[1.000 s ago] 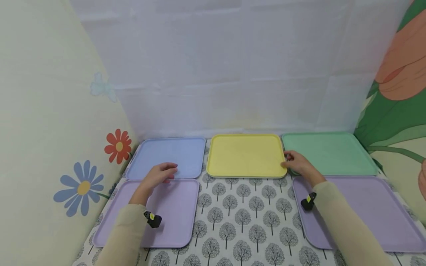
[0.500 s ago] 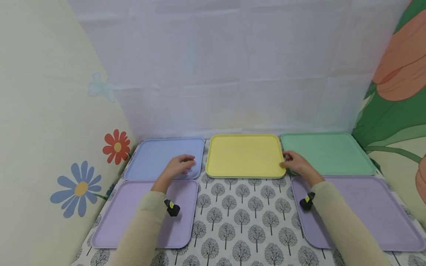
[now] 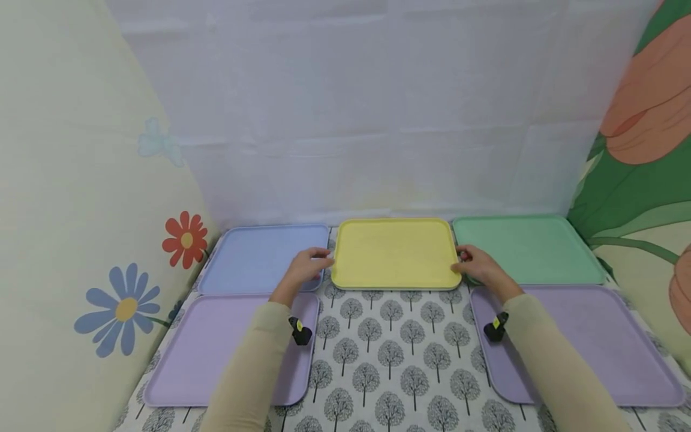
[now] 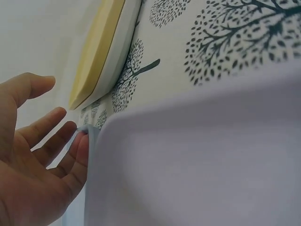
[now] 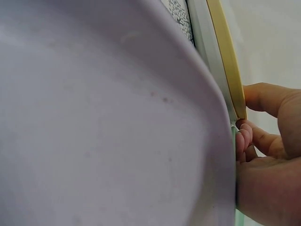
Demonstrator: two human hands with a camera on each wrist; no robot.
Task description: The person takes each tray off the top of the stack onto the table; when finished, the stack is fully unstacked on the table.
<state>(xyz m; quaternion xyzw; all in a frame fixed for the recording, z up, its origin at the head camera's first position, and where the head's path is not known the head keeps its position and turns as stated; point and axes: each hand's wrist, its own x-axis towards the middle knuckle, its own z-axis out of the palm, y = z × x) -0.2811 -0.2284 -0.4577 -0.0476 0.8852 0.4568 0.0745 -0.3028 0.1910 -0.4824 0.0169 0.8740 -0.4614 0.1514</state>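
A yellow tray [image 3: 395, 252] lies at the back centre of the cloth-covered table. Both wrist views show a pale layer [image 4: 115, 59] under its yellow rim. My right hand [image 3: 482, 267] pinches the tray's right edge, thumb at the rim and the other fingers bent below it in the right wrist view. At the left edge, my left hand [image 3: 303, 270] hovers with thumb and fingers spread; the left wrist view has a gap between its fingertips and the yellow rim. That hand is over the right side of a blue tray [image 3: 259, 255].
A green tray [image 3: 531, 249] lies at back right, partly behind my right hand. Two purple trays are in front, a left one [image 3: 189, 354] and a right one [image 3: 599, 342], each under a forearm. A white sheet [image 3: 378, 120] hangs close behind the back row.
My left hand has moved right and slightly away from me, from over the blue tray's front edge to the yellow tray's left edge. My right hand has kept its place at the right edge.
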